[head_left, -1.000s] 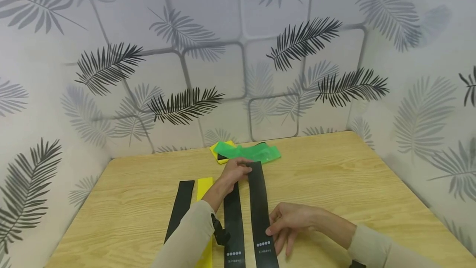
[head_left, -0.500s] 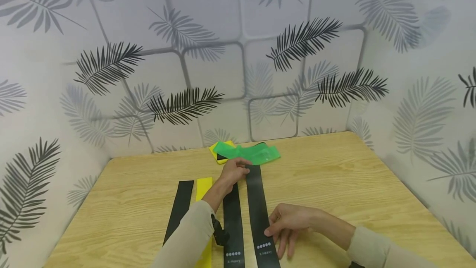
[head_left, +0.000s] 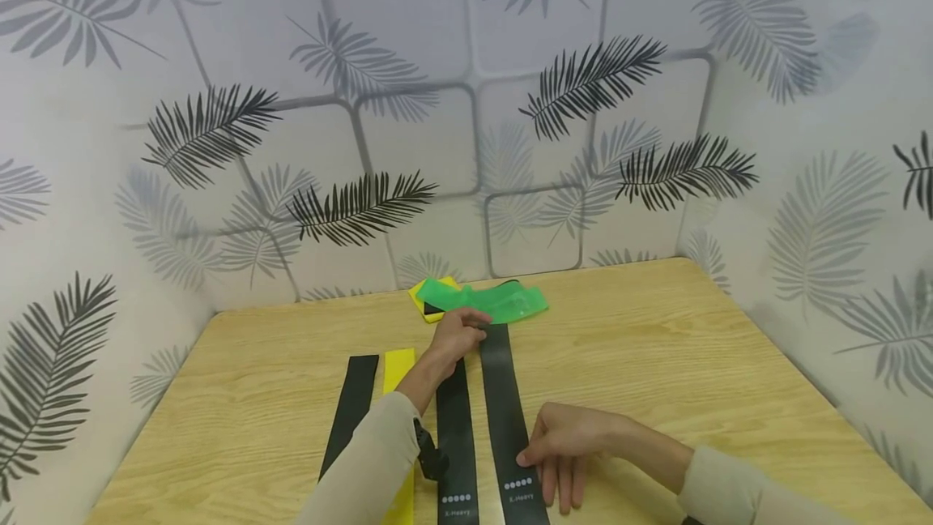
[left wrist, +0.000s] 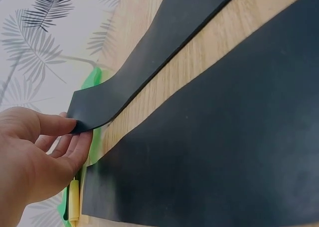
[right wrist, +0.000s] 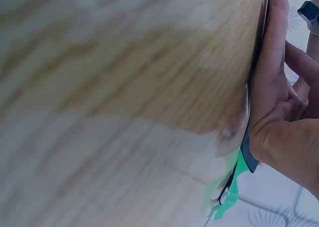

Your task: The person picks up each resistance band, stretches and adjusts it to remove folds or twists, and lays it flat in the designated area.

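In the head view, a black resistance band [head_left: 503,395] marked "X-Heavy" lies lengthwise on the table. My left hand [head_left: 455,339] pinches its far end between thumb and fingers; the left wrist view shows that end [left wrist: 94,105] curving up off the table. Near the printed end, my right hand [head_left: 568,448] holds the band's right edge, thumb on top, with other fingers reaching down to the tabletop. A second black "X-Heavy" band [head_left: 457,436] lies just left, partly under my left forearm. Further left are a yellow band [head_left: 398,363] and another black band [head_left: 353,395].
A green band [head_left: 510,304] lies loosely at the back of the wooden table [head_left: 656,347], over a folded yellow band [head_left: 419,292] and something black. Patterned walls [head_left: 466,104] with leaf prints stand behind and on both sides.
The held band's far end has lowered and shifted slightly left, with my left hand. Its printed end has moved slightly, and my right fingers have straightened down toward the table.
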`<state>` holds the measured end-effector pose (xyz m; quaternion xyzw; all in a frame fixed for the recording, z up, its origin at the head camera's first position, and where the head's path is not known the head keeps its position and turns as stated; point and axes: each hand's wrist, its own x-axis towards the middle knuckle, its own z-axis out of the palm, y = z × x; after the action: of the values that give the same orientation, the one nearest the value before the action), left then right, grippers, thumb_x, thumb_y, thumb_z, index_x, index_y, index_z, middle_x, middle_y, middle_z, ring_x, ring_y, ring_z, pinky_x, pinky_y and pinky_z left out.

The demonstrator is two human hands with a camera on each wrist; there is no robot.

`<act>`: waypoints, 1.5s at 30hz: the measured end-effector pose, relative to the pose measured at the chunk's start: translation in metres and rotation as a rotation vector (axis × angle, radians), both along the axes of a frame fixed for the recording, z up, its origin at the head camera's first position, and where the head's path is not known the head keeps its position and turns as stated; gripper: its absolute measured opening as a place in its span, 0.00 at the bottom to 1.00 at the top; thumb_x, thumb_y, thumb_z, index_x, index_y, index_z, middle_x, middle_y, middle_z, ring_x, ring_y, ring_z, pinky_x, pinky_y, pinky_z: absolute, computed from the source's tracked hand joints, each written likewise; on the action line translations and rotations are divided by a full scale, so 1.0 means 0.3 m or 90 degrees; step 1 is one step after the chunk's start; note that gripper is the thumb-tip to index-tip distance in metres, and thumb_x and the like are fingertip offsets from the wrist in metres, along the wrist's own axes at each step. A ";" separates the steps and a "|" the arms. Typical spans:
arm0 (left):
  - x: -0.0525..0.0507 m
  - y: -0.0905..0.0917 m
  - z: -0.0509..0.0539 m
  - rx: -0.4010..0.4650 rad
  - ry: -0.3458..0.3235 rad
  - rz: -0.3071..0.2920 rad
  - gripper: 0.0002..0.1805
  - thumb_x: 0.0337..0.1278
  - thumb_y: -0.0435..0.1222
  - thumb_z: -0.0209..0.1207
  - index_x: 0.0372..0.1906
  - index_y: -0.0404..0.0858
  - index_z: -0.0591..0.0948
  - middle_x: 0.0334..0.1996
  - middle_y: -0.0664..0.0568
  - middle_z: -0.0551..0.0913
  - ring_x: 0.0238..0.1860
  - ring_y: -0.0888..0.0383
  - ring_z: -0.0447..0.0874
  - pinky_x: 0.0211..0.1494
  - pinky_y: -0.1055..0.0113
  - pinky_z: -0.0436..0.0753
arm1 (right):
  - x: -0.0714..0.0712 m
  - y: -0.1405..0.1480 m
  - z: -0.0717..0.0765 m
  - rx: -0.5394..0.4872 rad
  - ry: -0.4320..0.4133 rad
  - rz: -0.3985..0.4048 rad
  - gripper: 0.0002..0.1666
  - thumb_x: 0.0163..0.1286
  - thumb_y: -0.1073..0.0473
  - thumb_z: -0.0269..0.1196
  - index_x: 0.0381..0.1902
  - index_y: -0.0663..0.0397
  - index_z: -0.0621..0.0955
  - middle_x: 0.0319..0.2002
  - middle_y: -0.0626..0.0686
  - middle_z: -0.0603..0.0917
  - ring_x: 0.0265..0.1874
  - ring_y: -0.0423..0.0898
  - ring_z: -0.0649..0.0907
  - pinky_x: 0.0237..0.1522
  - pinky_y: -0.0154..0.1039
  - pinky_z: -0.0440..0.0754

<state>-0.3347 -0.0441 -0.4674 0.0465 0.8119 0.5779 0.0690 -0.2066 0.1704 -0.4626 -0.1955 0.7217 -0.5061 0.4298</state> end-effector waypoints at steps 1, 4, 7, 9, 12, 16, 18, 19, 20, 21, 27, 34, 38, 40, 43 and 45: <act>-0.001 0.000 0.001 -0.002 0.001 0.001 0.15 0.69 0.24 0.58 0.56 0.33 0.85 0.52 0.42 0.84 0.51 0.48 0.83 0.54 0.56 0.84 | 0.001 0.000 0.000 0.004 0.000 -0.001 0.24 0.77 0.57 0.62 0.27 0.75 0.85 0.24 0.72 0.86 0.14 0.45 0.87 0.14 0.35 0.83; -0.003 -0.002 0.003 -0.007 0.002 0.004 0.16 0.68 0.23 0.57 0.56 0.33 0.85 0.53 0.42 0.84 0.51 0.48 0.83 0.53 0.56 0.84 | 0.002 -0.002 0.003 0.013 -0.002 -0.002 0.24 0.77 0.57 0.62 0.27 0.74 0.85 0.24 0.71 0.86 0.13 0.45 0.87 0.13 0.35 0.82; -0.005 -0.003 0.007 -0.009 0.000 0.008 0.16 0.68 0.23 0.57 0.55 0.34 0.85 0.53 0.42 0.85 0.52 0.48 0.83 0.54 0.56 0.84 | 0.001 -0.004 0.009 0.021 -0.003 -0.003 0.24 0.77 0.57 0.62 0.26 0.73 0.85 0.23 0.69 0.87 0.13 0.45 0.86 0.13 0.34 0.82; -0.008 -0.004 0.010 -0.009 -0.001 0.007 0.16 0.68 0.23 0.57 0.55 0.34 0.85 0.53 0.42 0.85 0.53 0.47 0.83 0.55 0.55 0.84 | 0.001 -0.005 0.013 0.026 -0.003 -0.004 0.24 0.77 0.57 0.62 0.26 0.72 0.85 0.22 0.68 0.87 0.13 0.44 0.86 0.13 0.34 0.82; -0.011 -0.006 0.013 -0.010 0.003 0.007 0.16 0.67 0.23 0.57 0.55 0.33 0.85 0.53 0.43 0.85 0.54 0.47 0.83 0.56 0.54 0.84 | 0.000 -0.006 0.017 0.028 0.008 -0.006 0.24 0.77 0.57 0.63 0.24 0.72 0.84 0.19 0.66 0.86 0.13 0.45 0.86 0.12 0.34 0.81; -0.013 -0.007 0.019 -0.014 0.010 0.008 0.15 0.68 0.23 0.57 0.55 0.32 0.85 0.53 0.42 0.85 0.54 0.47 0.83 0.58 0.54 0.84 | 0.000 -0.005 0.020 0.026 0.039 -0.008 0.26 0.76 0.57 0.64 0.21 0.73 0.83 0.12 0.59 0.82 0.12 0.48 0.86 0.11 0.34 0.81; -0.013 -0.007 0.022 -0.013 0.014 0.009 0.15 0.68 0.24 0.57 0.55 0.31 0.84 0.52 0.42 0.85 0.54 0.47 0.83 0.58 0.55 0.84 | -0.001 -0.006 0.022 0.027 0.049 -0.010 0.27 0.76 0.56 0.64 0.20 0.73 0.83 0.10 0.56 0.80 0.12 0.50 0.87 0.11 0.34 0.81; -0.013 -0.007 0.023 -0.009 0.014 0.010 0.15 0.68 0.24 0.57 0.55 0.31 0.84 0.52 0.42 0.85 0.54 0.46 0.83 0.58 0.55 0.84 | -0.001 -0.006 0.023 0.028 0.051 -0.011 0.27 0.76 0.56 0.64 0.20 0.73 0.82 0.10 0.55 0.79 0.13 0.51 0.87 0.11 0.34 0.80; -0.012 -0.008 0.024 -0.007 0.014 0.010 0.14 0.69 0.24 0.57 0.56 0.31 0.84 0.52 0.42 0.85 0.54 0.46 0.83 0.58 0.55 0.84 | -0.001 -0.007 0.023 0.029 0.053 -0.012 0.27 0.76 0.56 0.64 0.20 0.72 0.82 0.09 0.54 0.79 0.13 0.51 0.87 0.11 0.34 0.80; -0.012 -0.008 0.026 -0.005 0.015 0.009 0.14 0.70 0.25 0.57 0.56 0.31 0.84 0.52 0.42 0.84 0.54 0.46 0.84 0.58 0.54 0.84 | -0.001 -0.007 0.024 0.031 0.053 -0.013 0.27 0.76 0.56 0.64 0.20 0.72 0.82 0.09 0.53 0.78 0.13 0.51 0.87 0.11 0.34 0.80; -0.009 -0.015 0.039 -0.019 0.036 0.010 0.13 0.73 0.29 0.57 0.56 0.31 0.84 0.51 0.43 0.84 0.56 0.45 0.82 0.63 0.49 0.81 | -0.012 -0.004 0.036 0.036 0.074 -0.014 0.27 0.76 0.55 0.64 0.21 0.71 0.83 0.10 0.54 0.79 0.13 0.48 0.87 0.12 0.35 0.81; -0.012 -0.030 0.054 0.016 0.038 0.027 0.13 0.76 0.33 0.58 0.57 0.31 0.84 0.52 0.42 0.84 0.57 0.42 0.83 0.62 0.50 0.82 | -0.083 0.020 0.047 0.021 0.172 -0.080 0.18 0.76 0.57 0.63 0.31 0.67 0.83 0.20 0.60 0.86 0.17 0.51 0.88 0.20 0.40 0.87; -0.005 -0.046 0.046 0.049 0.034 0.016 0.16 0.75 0.33 0.58 0.59 0.29 0.82 0.54 0.39 0.85 0.58 0.40 0.83 0.63 0.49 0.82 | -0.141 0.045 0.037 0.000 0.239 -0.142 0.11 0.75 0.62 0.61 0.38 0.67 0.84 0.27 0.60 0.87 0.25 0.53 0.88 0.30 0.44 0.90; 0.005 -0.056 0.042 0.058 0.029 0.011 0.17 0.75 0.34 0.58 0.60 0.29 0.82 0.54 0.38 0.85 0.57 0.40 0.84 0.63 0.49 0.83 | -0.171 0.061 0.033 -0.006 0.261 -0.174 0.09 0.74 0.64 0.61 0.41 0.68 0.83 0.30 0.58 0.86 0.29 0.52 0.87 0.34 0.44 0.89; 0.016 -0.074 0.037 0.059 0.022 0.015 0.17 0.76 0.34 0.57 0.61 0.29 0.82 0.53 0.38 0.86 0.55 0.41 0.85 0.61 0.50 0.84 | -0.216 0.089 0.034 -0.002 0.276 -0.213 0.09 0.73 0.65 0.61 0.45 0.68 0.82 0.35 0.58 0.86 0.34 0.51 0.85 0.37 0.43 0.87; 0.018 -0.086 0.038 0.060 0.021 0.027 0.17 0.77 0.34 0.56 0.61 0.29 0.82 0.52 0.38 0.86 0.54 0.42 0.86 0.59 0.52 0.85 | -0.248 0.114 0.041 0.005 0.282 -0.232 0.10 0.75 0.64 0.61 0.47 0.68 0.81 0.39 0.60 0.85 0.37 0.51 0.85 0.39 0.43 0.85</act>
<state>-0.3293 -0.0699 -0.4561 0.0420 0.7855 0.6161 0.0408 -0.2808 0.2045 -0.4504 -0.1663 0.8233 -0.5171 0.1647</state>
